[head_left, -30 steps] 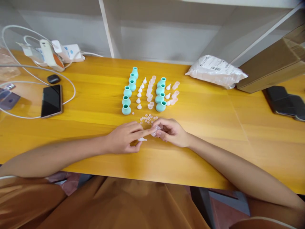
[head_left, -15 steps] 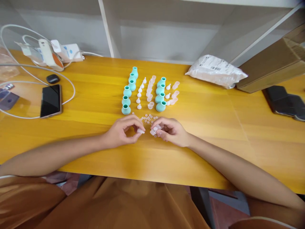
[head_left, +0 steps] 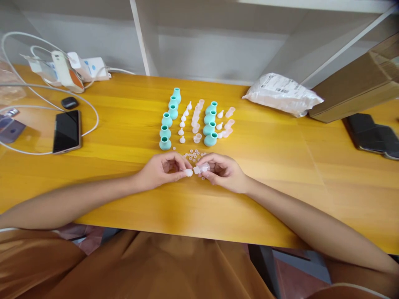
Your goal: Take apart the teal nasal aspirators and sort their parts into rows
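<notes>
Two hands met over small plastic parts at the near edge of the counter (head_left: 280, 174).

The left hand (head_left: 157, 171) pinched a white tip (head_left: 188, 172) in a narrow grip; the right hand (head_left: 222, 171) held a clear cap (head_left: 199, 169) the same way, the two pieces almost touching. Loose tiny rings (head_left: 193, 155) lay just behind them, with rows of teal bulbs (head_left: 166, 132) farther back.
</notes>
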{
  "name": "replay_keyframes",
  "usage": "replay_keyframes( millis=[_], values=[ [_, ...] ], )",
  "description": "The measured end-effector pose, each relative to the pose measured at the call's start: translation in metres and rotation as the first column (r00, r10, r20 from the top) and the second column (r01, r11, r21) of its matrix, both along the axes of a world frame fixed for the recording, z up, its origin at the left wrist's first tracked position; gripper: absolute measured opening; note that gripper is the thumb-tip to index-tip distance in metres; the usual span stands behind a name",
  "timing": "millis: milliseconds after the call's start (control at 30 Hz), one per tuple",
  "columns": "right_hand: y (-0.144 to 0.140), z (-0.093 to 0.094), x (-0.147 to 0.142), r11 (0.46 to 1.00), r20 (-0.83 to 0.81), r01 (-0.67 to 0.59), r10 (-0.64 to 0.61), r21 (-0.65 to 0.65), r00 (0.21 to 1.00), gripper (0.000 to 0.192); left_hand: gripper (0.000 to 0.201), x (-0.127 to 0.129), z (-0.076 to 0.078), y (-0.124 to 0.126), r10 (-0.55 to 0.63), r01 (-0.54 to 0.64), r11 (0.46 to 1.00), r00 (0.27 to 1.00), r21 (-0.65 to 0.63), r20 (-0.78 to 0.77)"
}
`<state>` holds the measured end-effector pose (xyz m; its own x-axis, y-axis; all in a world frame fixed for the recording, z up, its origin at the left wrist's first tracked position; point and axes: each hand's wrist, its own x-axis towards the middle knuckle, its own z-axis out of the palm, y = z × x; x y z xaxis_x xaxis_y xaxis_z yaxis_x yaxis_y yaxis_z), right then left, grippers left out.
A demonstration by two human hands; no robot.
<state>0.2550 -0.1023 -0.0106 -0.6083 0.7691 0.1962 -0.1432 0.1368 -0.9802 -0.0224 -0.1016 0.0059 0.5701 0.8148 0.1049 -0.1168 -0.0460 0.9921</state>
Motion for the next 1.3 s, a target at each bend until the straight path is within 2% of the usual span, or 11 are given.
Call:
replay_keyframes(
  millis=[200,400,533,633,700,833,933,1033,1200,1300],
  values=[
    [0.000,-0.001,0.000,1.000,-0.006,-0.017,0.017,0.018,1.000,0.021,0.025,-0.001,-0.005,0.002,-0.007,0.007,1.000,1.000,-0.021,-0.015],
    [0.002,-0.005,0.001,0.997,0.067,0.038,-0.043,0.072,0.997,0.022,0.023,0.001,-0.003,0.001,0.017,-0.017,0.999,1.000,0.031,-0.024],
    [0.002,-0.009,0.001,0.992,0.081,0.038,-0.048,0.122,0.996,0.024,0.023,0.001,0.002,0.000,-0.037,0.051,0.984,0.996,0.172,-0.085],
    [0.001,-0.007,0.000,0.991,0.074,0.052,-0.062,0.126,0.995,0.023,0.021,0.000,0.006,0.000,-0.029,0.087,0.945,0.982,0.314,-0.184],
    [0.002,-0.004,-0.001,0.988,0.061,0.070,-0.079,0.137,0.995,0.021,0.021,0.000,0.006,-0.001,-0.018,0.091,0.935,0.977,0.343,-0.211],
    [0.003,0.002,-0.001,0.981,0.011,0.107,-0.110,0.160,0.994,0.017,0.021,0.002,0.003,-0.002,-0.040,0.084,0.969,0.982,0.232,-0.186],
    [0.003,0.004,0.000,0.991,-0.023,0.082,-0.080,0.105,0.997,0.017,0.018,0.002,0.002,-0.001,-0.045,0.059,0.990,0.993,0.131,-0.108],
    [0.003,0.003,0.001,0.990,0.002,0.063,-0.064,0.125,0.998,0.020,0.018,0.002,0.001,0.000,-0.023,0.030,0.990,0.998,0.138,-0.053],
    [0.003,0.003,0.002,0.942,0.111,0.068,-0.110,0.329,0.988,0.030,0.017,0.000,0.001,0.001,0.020,-0.023,0.986,1.000,0.168,0.019],
    [0.002,0.001,0.001,0.956,0.098,0.080,-0.112,0.284,0.989,0.028,0.017,-0.001,0.001,0.001,0.038,-0.040,0.988,0.999,0.146,0.013]
  ],
)
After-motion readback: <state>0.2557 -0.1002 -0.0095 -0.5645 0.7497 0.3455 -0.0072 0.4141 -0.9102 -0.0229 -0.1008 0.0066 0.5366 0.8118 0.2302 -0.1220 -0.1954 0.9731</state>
